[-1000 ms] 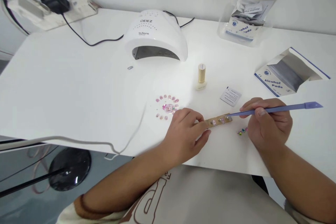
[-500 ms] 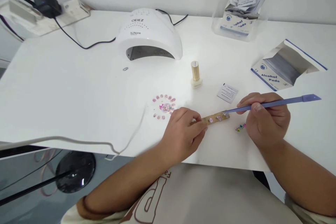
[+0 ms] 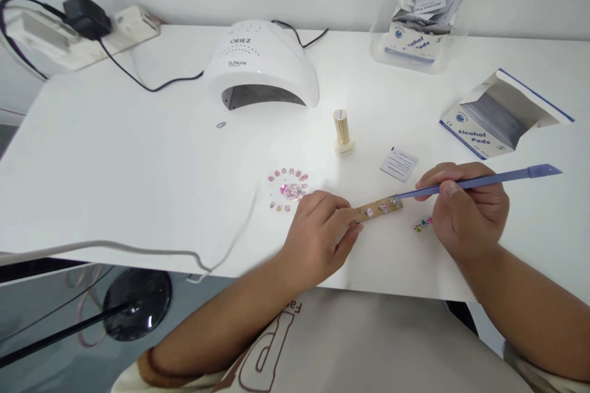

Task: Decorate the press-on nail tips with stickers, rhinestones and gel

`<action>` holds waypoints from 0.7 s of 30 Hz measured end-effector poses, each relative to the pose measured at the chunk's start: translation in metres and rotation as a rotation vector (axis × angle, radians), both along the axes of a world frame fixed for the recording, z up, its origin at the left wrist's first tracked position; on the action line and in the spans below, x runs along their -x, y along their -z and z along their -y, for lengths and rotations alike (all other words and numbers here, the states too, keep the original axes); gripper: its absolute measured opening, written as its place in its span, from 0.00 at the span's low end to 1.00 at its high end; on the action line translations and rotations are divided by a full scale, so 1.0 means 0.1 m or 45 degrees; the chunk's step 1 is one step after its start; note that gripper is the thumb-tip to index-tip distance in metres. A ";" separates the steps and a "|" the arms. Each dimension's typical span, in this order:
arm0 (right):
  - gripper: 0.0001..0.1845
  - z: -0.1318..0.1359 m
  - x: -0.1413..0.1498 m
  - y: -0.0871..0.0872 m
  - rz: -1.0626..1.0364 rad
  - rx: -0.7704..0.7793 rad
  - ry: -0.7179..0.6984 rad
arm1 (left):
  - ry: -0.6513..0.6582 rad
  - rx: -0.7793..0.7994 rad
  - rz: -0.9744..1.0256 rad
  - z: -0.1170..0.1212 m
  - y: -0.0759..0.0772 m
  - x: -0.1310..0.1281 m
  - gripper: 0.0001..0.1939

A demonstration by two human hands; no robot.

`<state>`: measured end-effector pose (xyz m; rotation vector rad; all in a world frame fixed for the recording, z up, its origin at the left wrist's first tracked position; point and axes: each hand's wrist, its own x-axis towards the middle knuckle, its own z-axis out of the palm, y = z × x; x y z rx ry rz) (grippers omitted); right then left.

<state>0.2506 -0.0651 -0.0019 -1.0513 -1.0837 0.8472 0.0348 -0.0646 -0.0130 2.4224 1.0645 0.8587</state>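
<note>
We see an evenly bright scene, with a soft grey shadow on the white table (image 3: 138,184) beside the left hand (image 3: 320,236), a small glint on the black base (image 3: 144,290) at near left, wide-angle stretching toward the edges and blurred packet (image 3: 399,164) print.

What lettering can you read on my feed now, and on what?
"OEIEZ": white lamp
"SUNone": same lamp
"Alcohol Pads": open box at right
"CE": same box
"cohol ads", partly hidden: second box in clear bin
"Alcohol Pa": packet in second box
Too small or blurred: loose packet, bottle, open box's remaining print
Unclear: apron lettering
</note>
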 end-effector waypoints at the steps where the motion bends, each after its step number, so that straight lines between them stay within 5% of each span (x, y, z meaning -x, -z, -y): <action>1: 0.03 0.00 0.00 0.00 0.004 0.005 0.000 | 0.006 -0.006 -0.016 0.00 0.00 0.00 0.06; 21: 0.03 0.00 -0.01 0.03 0.017 0.027 -0.001 | -0.013 0.041 0.060 0.00 -0.01 0.02 0.06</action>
